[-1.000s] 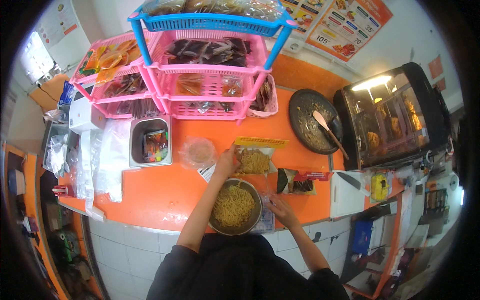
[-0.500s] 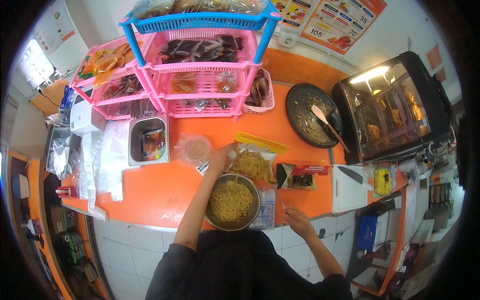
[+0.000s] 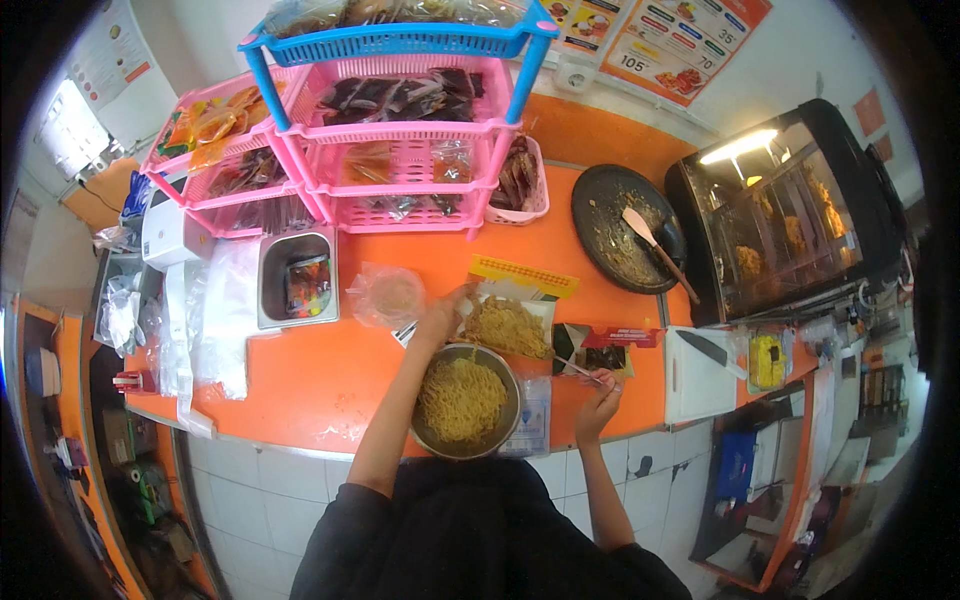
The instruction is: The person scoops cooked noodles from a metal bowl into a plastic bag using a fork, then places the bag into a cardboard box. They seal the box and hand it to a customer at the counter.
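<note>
A metal bowl [image 3: 426,440] with cooked noodles [image 3: 463,398] in it stands at the counter's front edge. Just behind it lies an open paper food box [image 3: 547,312] with a yellow lid flap [image 3: 522,277] and noodles [image 3: 508,327] inside. My left hand [image 3: 440,318] grips the left side of that box, its fingertips partly hidden. In my right hand [image 3: 599,402] is a thin metal utensil [image 3: 577,368], its tip at the box's right corner; whether it is a fork or a spoon is unclear. A second open box [image 3: 606,357] with dark contents sits to the right.
A stone mortar [image 3: 603,240] holds a wooden spatula [image 3: 640,228]. Right of it stands a lit food warmer [image 3: 780,215]; a knife [image 3: 703,347] lies on a white board [image 3: 697,385]. Pink racks [image 3: 400,222], a steel container [image 3: 298,238] and a plastic-wrapped round item [image 3: 390,295] are further left.
My right hand has risen and come inward, bringing the utensil's tip to the noodle box's corner. The noodles in that box now look more spread and level. My left hand stays put.
</note>
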Motion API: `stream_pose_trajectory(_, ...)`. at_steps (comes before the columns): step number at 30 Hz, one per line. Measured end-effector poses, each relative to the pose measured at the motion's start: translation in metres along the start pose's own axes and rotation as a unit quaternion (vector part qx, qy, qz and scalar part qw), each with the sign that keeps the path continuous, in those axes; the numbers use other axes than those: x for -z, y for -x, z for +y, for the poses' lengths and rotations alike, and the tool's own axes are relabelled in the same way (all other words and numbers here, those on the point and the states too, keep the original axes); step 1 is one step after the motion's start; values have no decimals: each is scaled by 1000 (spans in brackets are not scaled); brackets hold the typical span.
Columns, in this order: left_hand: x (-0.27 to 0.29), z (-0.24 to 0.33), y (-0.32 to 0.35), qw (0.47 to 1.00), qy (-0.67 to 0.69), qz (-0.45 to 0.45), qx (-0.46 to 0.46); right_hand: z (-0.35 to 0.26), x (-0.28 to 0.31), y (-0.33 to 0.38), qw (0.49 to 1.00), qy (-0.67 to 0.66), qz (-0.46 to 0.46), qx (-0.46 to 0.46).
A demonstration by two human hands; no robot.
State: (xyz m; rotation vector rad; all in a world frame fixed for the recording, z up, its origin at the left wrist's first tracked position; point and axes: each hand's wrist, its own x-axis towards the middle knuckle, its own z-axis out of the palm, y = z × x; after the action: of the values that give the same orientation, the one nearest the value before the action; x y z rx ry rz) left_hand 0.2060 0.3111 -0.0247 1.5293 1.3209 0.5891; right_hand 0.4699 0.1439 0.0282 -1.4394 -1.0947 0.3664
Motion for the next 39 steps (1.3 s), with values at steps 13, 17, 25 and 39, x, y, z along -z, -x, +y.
stream_pose_trajectory(13,9,18,12,993,-68,27,-93,-23,40,-15,997,48,-58,3)
stream_pose_trajectory(17,10,21,12,987,-110,32,-112,-49,36,-24,993,55,-89,59)
stream_pose_trajectory(25,10,21,12,990,-105,22,-93,-100,-14,-39,925,92,-256,264)
stream_pose_trajectory(39,13,12,11,993,-65,-2,-97,-175,-9,-110,953,10,-141,267)
